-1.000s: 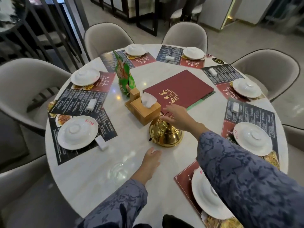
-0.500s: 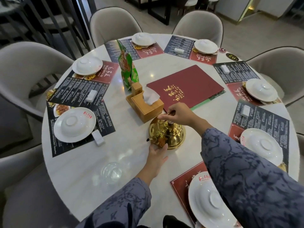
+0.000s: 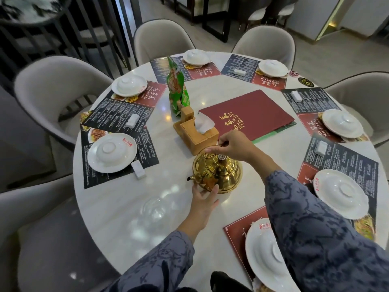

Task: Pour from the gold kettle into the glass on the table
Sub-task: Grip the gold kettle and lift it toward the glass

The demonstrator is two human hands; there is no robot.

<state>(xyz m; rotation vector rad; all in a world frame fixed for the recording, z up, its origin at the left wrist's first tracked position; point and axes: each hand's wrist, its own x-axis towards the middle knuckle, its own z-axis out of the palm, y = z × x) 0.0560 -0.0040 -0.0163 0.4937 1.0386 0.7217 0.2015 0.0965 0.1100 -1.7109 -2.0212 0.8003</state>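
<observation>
The gold kettle (image 3: pixel 219 173) stands on the white round table (image 3: pixel 117 218) near its middle, spout pointing left. My right hand (image 3: pixel 230 145) is over the top of the kettle, fingers closed on its thin handle. My left hand (image 3: pixel 203 200) rests flat against the kettle's near side, fingers spread. A clear glass (image 3: pixel 155 209) stands on the table just left of my left hand, below the spout and apart from the kettle.
A wooden tissue box (image 3: pixel 194 131) stands right behind the kettle, with a green snack bag (image 3: pixel 176 89) and a red menu folder (image 3: pixel 246 114) beyond. Place settings with white plates (image 3: pixel 111 152) on placemats ring the table. Grey chairs surround it.
My left hand slid forward from the bare table to the kettle's side. My right hand stayed on the handle. The camera view moved closer and shifted.
</observation>
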